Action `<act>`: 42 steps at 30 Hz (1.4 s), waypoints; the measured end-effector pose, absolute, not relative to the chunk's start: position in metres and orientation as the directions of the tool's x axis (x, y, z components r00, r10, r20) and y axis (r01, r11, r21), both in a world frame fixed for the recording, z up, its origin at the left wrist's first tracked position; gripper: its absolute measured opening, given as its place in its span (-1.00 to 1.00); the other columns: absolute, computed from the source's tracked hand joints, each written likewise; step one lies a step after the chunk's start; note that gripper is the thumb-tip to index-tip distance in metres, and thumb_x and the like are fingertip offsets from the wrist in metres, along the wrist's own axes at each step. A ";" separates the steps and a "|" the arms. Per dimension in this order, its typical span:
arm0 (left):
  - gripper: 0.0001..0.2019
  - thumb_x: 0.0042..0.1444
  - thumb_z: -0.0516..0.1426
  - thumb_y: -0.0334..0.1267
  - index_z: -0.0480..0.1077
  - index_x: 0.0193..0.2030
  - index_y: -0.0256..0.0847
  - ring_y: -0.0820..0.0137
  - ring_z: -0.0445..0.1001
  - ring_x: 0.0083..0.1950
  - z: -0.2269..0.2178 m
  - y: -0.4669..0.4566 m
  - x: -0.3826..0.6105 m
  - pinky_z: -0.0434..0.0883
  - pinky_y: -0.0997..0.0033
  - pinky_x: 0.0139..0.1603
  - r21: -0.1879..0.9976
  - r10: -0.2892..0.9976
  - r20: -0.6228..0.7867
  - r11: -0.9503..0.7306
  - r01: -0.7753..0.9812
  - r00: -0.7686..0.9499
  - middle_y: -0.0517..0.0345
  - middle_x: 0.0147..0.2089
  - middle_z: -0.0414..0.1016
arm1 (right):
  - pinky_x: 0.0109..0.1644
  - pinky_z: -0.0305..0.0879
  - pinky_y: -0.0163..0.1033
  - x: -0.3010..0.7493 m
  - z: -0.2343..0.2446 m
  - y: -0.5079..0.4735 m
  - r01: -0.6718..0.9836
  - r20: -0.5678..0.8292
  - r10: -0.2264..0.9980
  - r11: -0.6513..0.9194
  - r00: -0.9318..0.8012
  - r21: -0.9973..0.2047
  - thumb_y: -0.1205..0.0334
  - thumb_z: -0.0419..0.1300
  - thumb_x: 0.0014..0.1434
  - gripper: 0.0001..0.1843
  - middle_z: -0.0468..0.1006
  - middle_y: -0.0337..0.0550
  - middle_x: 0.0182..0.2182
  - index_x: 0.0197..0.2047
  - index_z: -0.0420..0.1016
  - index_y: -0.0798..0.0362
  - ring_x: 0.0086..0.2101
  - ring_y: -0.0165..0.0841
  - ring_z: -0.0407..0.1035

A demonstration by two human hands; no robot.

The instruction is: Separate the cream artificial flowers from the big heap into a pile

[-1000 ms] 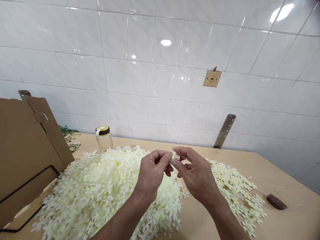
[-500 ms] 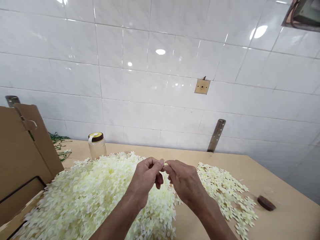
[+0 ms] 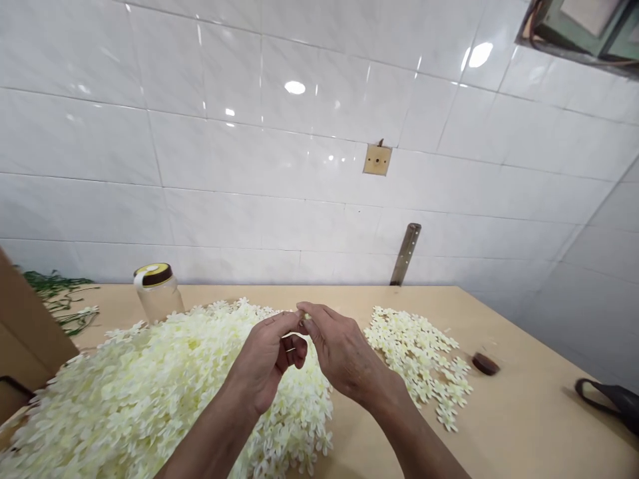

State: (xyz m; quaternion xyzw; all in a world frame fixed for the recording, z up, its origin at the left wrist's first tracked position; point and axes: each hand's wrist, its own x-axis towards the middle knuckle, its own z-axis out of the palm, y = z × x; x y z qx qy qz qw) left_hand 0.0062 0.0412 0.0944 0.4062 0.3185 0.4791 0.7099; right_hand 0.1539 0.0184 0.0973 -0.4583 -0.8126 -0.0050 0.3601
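Pale-yellow small piece (image 3: 306,317), mostly hidden, is pinched between left fingers (image 3: 282,322) and right fingers (image 3: 319,315); slackening could drop it into the creamy-white artificial-flower heap (image 3: 154,379) below.

No text, brand, number or sign can be read, neither on the jar (image 3: 160,303) beyond the left hand (image 3: 262,356) nor on the wall plate (image 3: 377,160) above the right hand (image 3: 344,352).
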 end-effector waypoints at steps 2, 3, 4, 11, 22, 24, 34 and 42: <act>-0.79 0.06 0.24 -0.14 0.44 -0.39 -0.27 0.50 0.31 -0.50 0.095 0.042 0.006 0.26 0.45 -0.50 0.885 0.925 -0.051 0.217 -0.412 0.376 0.14 -0.37 0.44 | -0.01 0.46 -0.06 0.156 0.098 0.019 0.751 0.585 0.748 0.572 -0.314 -0.329 0.37 -0.07 0.39 -0.56 0.54 0.07 0.07 0.29 0.26 0.07 -0.01 -0.16 0.49; -0.77 0.06 0.25 -0.12 0.45 -0.38 -0.27 0.50 0.31 -0.49 0.095 0.042 0.006 0.26 0.45 -0.49 0.887 0.920 -0.048 0.219 -0.406 0.390 0.14 -0.36 0.44 | 0.00 0.45 -0.05 0.157 0.098 0.019 0.751 0.579 0.754 0.568 -0.310 -0.337 0.35 -0.07 0.40 -0.56 0.53 0.08 0.09 0.31 0.24 0.09 0.00 -0.16 0.48; -0.76 0.05 0.26 -0.11 0.45 -0.37 -0.27 0.50 0.31 -0.49 0.095 0.042 0.006 0.27 0.46 -0.48 0.891 0.916 -0.047 0.219 -0.398 0.398 0.14 -0.36 0.44 | 0.00 0.44 -0.04 0.158 0.098 0.019 0.750 0.569 0.761 0.564 -0.310 -0.346 0.33 -0.07 0.40 -0.54 0.52 0.09 0.10 0.33 0.21 0.10 0.00 -0.15 0.48; -0.71 -0.01 0.34 -0.08 0.45 -0.42 -0.28 0.51 0.27 -0.49 0.094 0.043 0.009 0.24 0.49 -0.49 0.929 0.917 -0.093 0.220 -0.297 0.388 0.17 -0.45 0.40 | -0.05 0.43 -0.09 0.164 0.104 0.013 0.730 0.499 0.785 0.575 -0.367 -0.368 0.41 -0.10 0.38 -0.39 0.56 0.04 0.07 0.46 -0.05 0.05 -0.08 -0.19 0.51; -0.73 0.00 0.35 -0.10 0.45 -0.44 -0.26 0.52 0.30 -0.47 0.093 0.047 0.005 0.28 0.50 -0.45 0.917 0.947 -0.015 0.140 -0.373 0.320 0.22 -0.49 0.37 | -0.06 0.46 -0.11 0.165 0.108 0.013 0.692 0.542 0.802 0.541 -0.252 -0.478 0.30 0.06 0.36 -0.51 0.53 0.05 0.08 0.33 0.21 0.05 -0.16 -0.26 0.53; -0.74 -0.04 0.37 -0.14 0.47 -0.39 -0.27 0.52 0.32 -0.46 0.092 0.049 0.004 0.29 0.52 -0.45 0.900 0.961 -0.001 0.121 -0.418 0.277 0.22 -0.47 0.39 | -0.09 0.47 -0.14 0.167 0.108 0.014 0.685 0.545 0.812 0.518 -0.207 -0.512 0.30 0.09 0.35 -0.56 0.56 0.01 0.03 0.27 0.30 0.06 -0.19 -0.29 0.54; -0.71 -0.05 0.38 -0.16 0.43 -0.42 -0.31 0.56 0.28 -0.52 0.079 0.057 0.009 0.25 0.54 -0.55 0.816 0.968 -0.080 0.200 -0.543 0.237 0.24 -0.50 0.32 | -0.28 0.46 -0.24 0.158 0.108 0.016 0.651 0.667 0.722 0.597 -0.182 -0.469 0.23 0.15 0.33 -0.82 0.58 -0.11 -0.22 -0.11 0.59 -0.04 -0.30 -0.32 0.47; -0.77 0.08 0.29 -0.18 0.47 -0.34 -0.36 0.49 0.37 -0.50 0.082 0.049 0.012 0.35 0.47 -0.53 0.803 0.937 -0.073 0.257 -0.537 0.340 0.11 -0.41 0.42 | -0.33 0.42 -0.28 0.158 0.096 0.028 0.708 0.707 0.694 0.568 -0.138 -0.420 0.26 0.22 0.27 -0.89 0.56 -0.14 -0.27 -0.18 0.60 0.00 -0.42 -0.39 0.45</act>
